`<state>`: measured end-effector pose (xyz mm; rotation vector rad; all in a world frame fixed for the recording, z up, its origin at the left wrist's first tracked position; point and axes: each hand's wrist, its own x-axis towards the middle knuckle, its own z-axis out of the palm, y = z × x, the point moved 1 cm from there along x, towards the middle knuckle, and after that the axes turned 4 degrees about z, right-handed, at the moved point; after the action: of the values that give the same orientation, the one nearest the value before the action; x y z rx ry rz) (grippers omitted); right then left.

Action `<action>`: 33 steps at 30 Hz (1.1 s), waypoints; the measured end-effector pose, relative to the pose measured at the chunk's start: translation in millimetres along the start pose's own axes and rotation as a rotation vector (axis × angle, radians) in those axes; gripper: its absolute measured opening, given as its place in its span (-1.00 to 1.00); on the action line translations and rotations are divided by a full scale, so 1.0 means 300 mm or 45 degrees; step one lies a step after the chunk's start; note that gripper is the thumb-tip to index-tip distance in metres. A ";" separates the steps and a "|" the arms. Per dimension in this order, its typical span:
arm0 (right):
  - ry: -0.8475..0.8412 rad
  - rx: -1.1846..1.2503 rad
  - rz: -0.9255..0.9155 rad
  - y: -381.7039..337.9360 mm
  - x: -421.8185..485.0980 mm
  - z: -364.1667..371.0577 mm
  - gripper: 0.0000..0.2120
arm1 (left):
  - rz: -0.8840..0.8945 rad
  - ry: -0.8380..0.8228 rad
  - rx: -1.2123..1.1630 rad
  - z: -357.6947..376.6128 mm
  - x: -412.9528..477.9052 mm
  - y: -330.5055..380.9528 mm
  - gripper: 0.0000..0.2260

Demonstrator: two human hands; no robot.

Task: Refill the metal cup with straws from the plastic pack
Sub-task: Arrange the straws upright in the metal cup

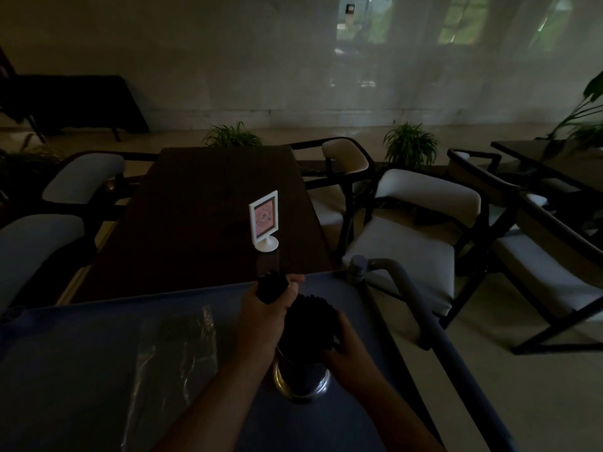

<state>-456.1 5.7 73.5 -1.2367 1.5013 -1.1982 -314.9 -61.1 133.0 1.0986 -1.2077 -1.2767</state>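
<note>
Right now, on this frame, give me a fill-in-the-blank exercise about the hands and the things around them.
The left hand grips a bundle of ____ straws.
The right hand holds more straws standing in the ____ cup.
The plastic pack lies ____ of the cup.
The sign on the table has a ____ frame.
Missing words: black; metal; left; white.

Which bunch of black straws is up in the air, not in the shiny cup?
The smaller bunch, gripped in the left hand. The bigger bunch stands in the metal cup, with the right hand holding it.
</note>
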 end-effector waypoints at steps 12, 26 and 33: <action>0.039 0.108 0.066 -0.199 -0.050 -0.073 -0.39 | 0.171 0.084 -0.131 -0.041 0.009 0.179 -0.83; 0.700 0.286 -0.284 -0.371 -0.067 -0.130 -0.83 | 0.411 0.095 -0.379 -0.104 0.021 0.391 -0.87; 0.302 0.538 -0.041 -0.410 -0.120 0.045 -0.85 | 0.575 -0.002 -0.765 -0.124 0.022 0.469 -0.94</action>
<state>-413.3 31.7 192.1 -0.8601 1.3017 -1.6296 -266.8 -67.0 270.4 0.3616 -0.9093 -1.1655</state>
